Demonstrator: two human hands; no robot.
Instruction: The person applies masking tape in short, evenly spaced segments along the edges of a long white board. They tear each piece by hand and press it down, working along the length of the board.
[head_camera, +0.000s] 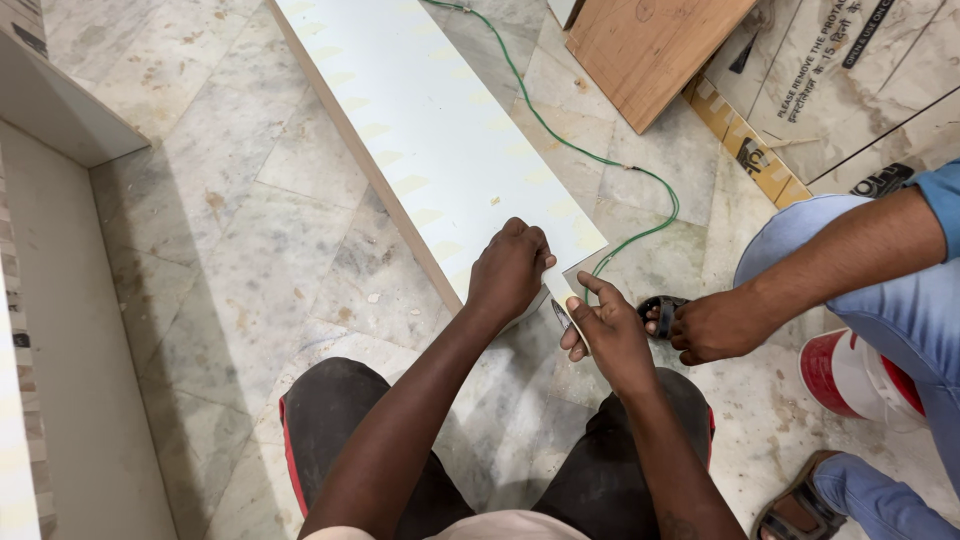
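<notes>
My left hand (510, 270) is closed in a loose fist, knuckles up, forearm running straight from the lower frame. My right hand (607, 335) sits just beside and slightly lower, index finger extended, the other fingers curled in a pinch. Both wrists are straight; the forearms converge between my bent knees.

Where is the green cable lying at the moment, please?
In the head view, the green cable snakes across the marble floor right of the white board, looping back toward its near corner by the right hand.
</notes>
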